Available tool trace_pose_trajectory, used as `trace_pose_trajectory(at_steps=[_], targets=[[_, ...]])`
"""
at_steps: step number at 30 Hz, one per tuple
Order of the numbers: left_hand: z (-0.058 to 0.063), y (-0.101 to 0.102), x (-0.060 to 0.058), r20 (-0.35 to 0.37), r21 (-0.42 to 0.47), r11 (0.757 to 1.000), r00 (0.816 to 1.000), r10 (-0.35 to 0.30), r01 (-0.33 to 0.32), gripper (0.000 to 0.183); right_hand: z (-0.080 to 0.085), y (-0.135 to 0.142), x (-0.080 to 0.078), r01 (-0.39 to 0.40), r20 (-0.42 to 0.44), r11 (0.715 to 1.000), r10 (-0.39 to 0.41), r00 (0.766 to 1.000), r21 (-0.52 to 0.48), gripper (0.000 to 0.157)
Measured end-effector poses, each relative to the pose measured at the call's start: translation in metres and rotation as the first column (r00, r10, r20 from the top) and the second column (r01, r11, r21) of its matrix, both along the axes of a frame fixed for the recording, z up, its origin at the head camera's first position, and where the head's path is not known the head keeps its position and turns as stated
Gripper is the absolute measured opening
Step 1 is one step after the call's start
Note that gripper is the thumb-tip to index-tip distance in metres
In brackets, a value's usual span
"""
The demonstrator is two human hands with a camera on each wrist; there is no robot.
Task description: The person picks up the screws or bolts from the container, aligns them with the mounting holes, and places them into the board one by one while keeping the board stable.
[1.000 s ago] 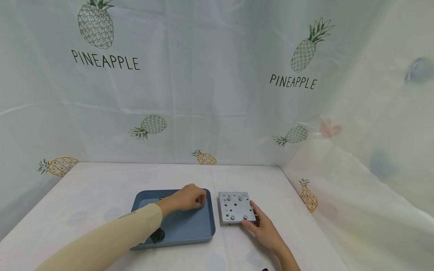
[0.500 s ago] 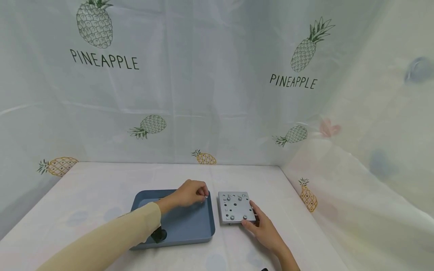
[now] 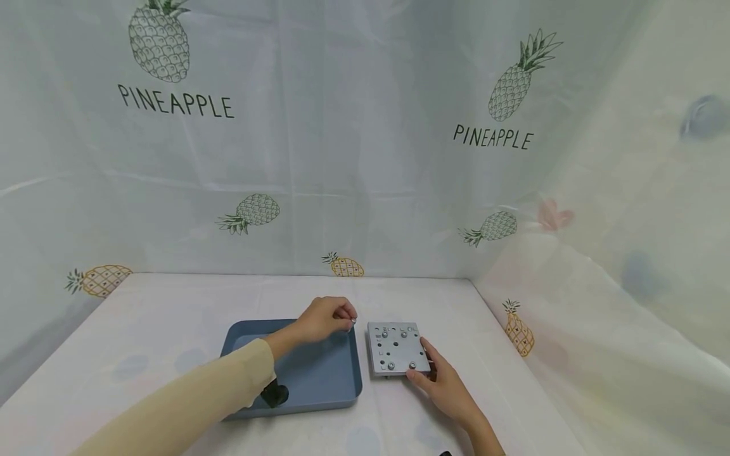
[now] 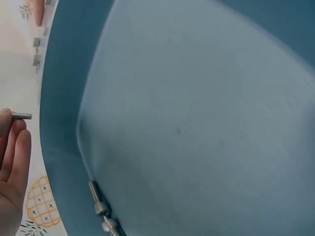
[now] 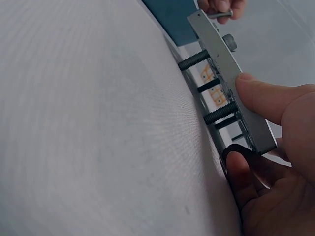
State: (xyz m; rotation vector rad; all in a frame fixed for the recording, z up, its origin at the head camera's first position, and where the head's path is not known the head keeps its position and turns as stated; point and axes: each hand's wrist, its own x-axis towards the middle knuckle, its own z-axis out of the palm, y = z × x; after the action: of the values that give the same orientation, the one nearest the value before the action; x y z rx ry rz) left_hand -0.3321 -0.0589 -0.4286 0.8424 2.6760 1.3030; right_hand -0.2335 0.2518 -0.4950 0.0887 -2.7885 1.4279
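Observation:
My left hand (image 3: 326, 318) is over the far right corner of the blue tray (image 3: 319, 396), pinching a small silver screw (image 4: 22, 116) between thumb and fingertips. The screw's shank juts out past the thumb. To the right of the tray, a square grey metal plate (image 3: 397, 348) with several holes carries bolts in its top. My right hand (image 3: 447, 386) grips the plate's near right corner, thumb on the edge and fingers below. In the right wrist view, dark threaded bolt ends (image 5: 221, 113) stick out of the plate's underside.
Silver bolts (image 4: 101, 206) lie along the tray's inner edge in the left wrist view. A black piece (image 3: 275, 394) shows beneath the left sleeve. White cloth (image 3: 188, 304) covers the table, and a pineapple-print curtain (image 3: 365, 139) hangs behind.
My left hand has risen from inside the tray and moved right and away, toward the tray's far right corner, with the screw in its fingertips. The right hand and plate have stayed put.

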Motion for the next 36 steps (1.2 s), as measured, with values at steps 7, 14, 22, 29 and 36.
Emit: trace_pose_trajectory(at_steps=[7,14,22,29,36], targets=[[0.004,0.013,0.004,0.009,0.042,0.998,0.999,0.035,-0.035,0.008,0.0,0.001,0.0,-0.008,0.006,1.0,0.009,1.0,-0.022,0.093],[0.002,0.023,0.003,0.018,0.081,0.996,0.999,0.034,-0.035,0.009,0.001,0.001,0.0,-0.008,-0.004,1.0,0.008,1.0,-0.009,0.093],[-0.002,0.033,-0.001,0.02,0.119,0.992,0.999,0.037,-0.04,0.012,0.001,0.001,0.0,-0.007,-0.006,1.0,0.007,1.0,-0.008,0.092],[-0.007,0.045,-0.005,0.035,0.149,0.987,0.998,0.052,-0.057,0.01,0.002,0.001,0.002,-0.002,-0.007,1.0,0.002,1.0,-0.002,0.091],[-0.011,0.057,-0.007,0.057,0.171,0.983,0.997,0.053,-0.062,0.011,0.0,0.002,0.002,-0.014,-0.006,1.0,0.014,1.0,-0.021,0.091]])
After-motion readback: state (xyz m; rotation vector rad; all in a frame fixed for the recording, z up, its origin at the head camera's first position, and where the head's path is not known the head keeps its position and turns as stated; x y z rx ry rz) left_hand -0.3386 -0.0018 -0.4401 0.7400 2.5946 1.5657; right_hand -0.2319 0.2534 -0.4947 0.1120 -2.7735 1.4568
